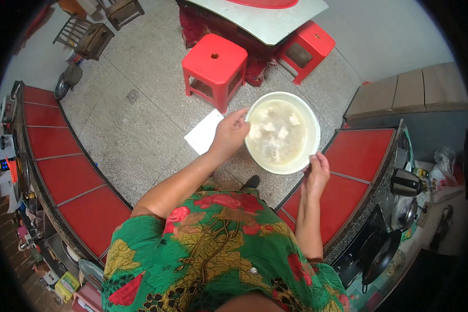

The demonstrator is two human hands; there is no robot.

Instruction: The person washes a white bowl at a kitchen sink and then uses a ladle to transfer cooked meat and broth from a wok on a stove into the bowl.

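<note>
A round pale bowl is held up in front of my body, above the floor. Cloudy liquid with several whitish chunks fills much of it; what the chunks are I cannot tell. My left hand grips the rim on the left, thumb on the edge. At the lower right, my right hand clasps the rim, with part of its fingers hidden under the bowl. Both hands bear the bowl, which looks roughly level.
Ahead stand a red plastic stool, another red stool and a white-topped table. A white sheet is low beside my left hand. Red-fronted counters flank me; the right one carries a wok and a kettle.
</note>
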